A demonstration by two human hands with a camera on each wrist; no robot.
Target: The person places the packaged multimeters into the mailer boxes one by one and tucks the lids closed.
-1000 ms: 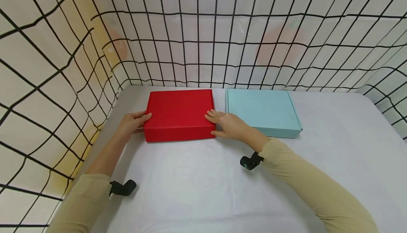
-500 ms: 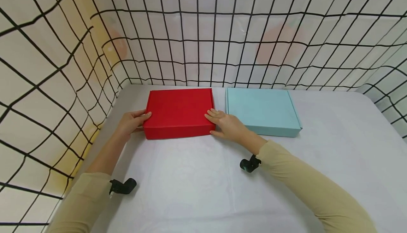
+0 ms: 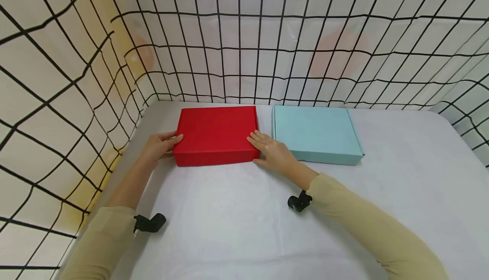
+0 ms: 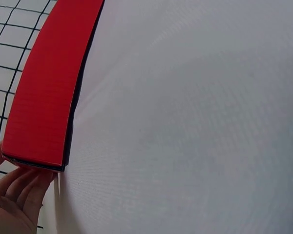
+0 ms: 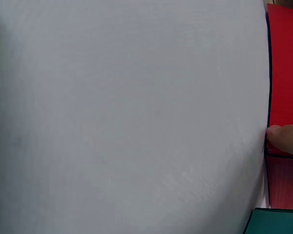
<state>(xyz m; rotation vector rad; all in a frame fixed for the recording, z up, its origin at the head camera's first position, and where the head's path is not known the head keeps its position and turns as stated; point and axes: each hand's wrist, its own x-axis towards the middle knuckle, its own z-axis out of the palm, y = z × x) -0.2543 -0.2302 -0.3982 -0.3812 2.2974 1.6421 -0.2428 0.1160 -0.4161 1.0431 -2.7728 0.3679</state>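
Observation:
A flat red cardboard box (image 3: 217,131) lies lid-down at the back left of the white table. At its left end my left hand (image 3: 157,147) grips the side, thumb over the top edge. In the left wrist view, curled fingers (image 4: 27,192) touch the box's end face. My right hand (image 3: 276,151) holds the near right corner, fingers over the top edge and thumb against the front. The right thumb (image 5: 285,138) shows on the red front in the right wrist view. A closed light blue box (image 3: 317,131) lies just right of the red one, partly behind the right hand.
Black wire mesh (image 3: 244,50) stands behind the boxes and along the left side. White cloth (image 3: 221,220) covers the table in front. A small black camera (image 3: 299,201) sits at the right wrist, another wrist camera (image 3: 150,223) at the left.
The red box's front edge has shifted very slightly toward the back mesh. Both hands keep their places on it; the right wrist has dropped a little. The blue box stays put.

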